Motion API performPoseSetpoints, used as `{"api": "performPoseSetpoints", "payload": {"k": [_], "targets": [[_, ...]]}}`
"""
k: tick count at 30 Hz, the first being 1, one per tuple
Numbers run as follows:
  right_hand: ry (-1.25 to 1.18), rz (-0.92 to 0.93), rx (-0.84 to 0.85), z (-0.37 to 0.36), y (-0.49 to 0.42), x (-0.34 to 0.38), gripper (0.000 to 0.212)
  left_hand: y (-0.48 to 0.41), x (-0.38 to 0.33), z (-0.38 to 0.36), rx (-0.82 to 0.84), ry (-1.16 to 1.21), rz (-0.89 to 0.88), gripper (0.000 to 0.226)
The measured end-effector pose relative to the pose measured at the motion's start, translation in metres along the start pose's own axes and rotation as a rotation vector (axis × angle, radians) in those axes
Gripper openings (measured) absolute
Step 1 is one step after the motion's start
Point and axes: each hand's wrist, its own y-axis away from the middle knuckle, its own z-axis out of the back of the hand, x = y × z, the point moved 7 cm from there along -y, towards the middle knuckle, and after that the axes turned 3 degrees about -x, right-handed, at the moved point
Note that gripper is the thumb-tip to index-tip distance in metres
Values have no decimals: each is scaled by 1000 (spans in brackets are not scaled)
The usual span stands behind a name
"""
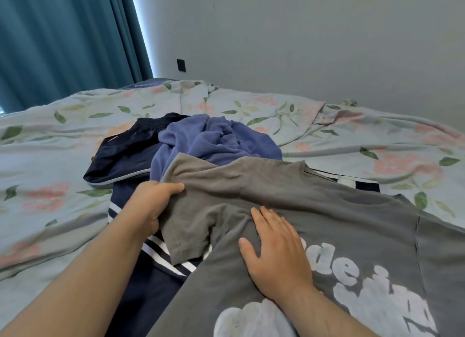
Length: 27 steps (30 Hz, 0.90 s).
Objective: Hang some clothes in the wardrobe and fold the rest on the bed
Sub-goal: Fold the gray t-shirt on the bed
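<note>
Grey T-shirt (327, 211) on the bed (50, 160), hands: right hand (274, 251) flat atop, left hand (153, 201) gripping its sleeve.

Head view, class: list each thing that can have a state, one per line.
grey T-shirt: spread flat, sleeve being folded.
left hand: grips the sleeve.
right hand: flat, pressing the shirt.
blue garment: crumpled.
navy shorts: lying unfolded.
curtain: drawn.

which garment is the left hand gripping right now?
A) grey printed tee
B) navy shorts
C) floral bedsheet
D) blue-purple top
A: the left hand has its fingers curled over a bunched fold of the grey printed tee, while the right hand lies flat on the same shirt.
</note>
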Motion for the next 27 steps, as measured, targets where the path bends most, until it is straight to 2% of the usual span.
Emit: {"api": "performPoseSetpoints", "payload": {"k": [3,5,7,8,10,12,13,14,15,16,18,19,21,22,23,25,27], "targets": [[-182,-63,72,11,-2,-3,79,28,-35,-17,124,83,-125,22],[-461,-231,138,16,-7,-8,59,63,-56,-38,236,53,-225,30],[-945,-522,92,32,-10,-13,31,105,-67,-68,444,23,-284,42],[-1205,-659,73,39,-11,-12,32,126,-67,-84,598,11,-276,48],[-1573,-783,119,57,-15,-8,58,156,-56,-108,820,-50,-219,47],[-1694,-835,133,70,-15,-17,72,160,-43,-113,796,-51,-172,31],[-1667,-868,126,70,-12,-25,66,155,-33,-110,692,-40,-140,22],[-1570,-925,108,64,-7,-36,51,149,-19,-104,551,-41,-95,15],[-1448,-993,72,59,-2,-49,34,141,-2,-95,400,-36,-10,14],[-1348,-1055,29,55,3,-63,25,137,17,-88,278,-29,94,20],[-1214,-1112,-13,51,7,-86,28,135,43,-83,176,-124,172,34],[-1112,-1087,-36,54,4,-95,25,129,46,-79,142,-252,89,36],[-709,-875,-63,69,-16,-103,9,128,28,-70,-11,-483,-208,30],[-471,-719,-53,76,-28,-96,7,131,19,-62,-105,-512,-316,21],[-304,-570,-54,80,-40,-84,14,134,12,-55,-170,-480,-367,15],[-119,-330,-132,87,-62,-57,28,128,15,-51,-194,-526,-349,23],[2,-159,-173,90,-83,-29,42,121,24,-52,-138,-721,-316,25]]}}
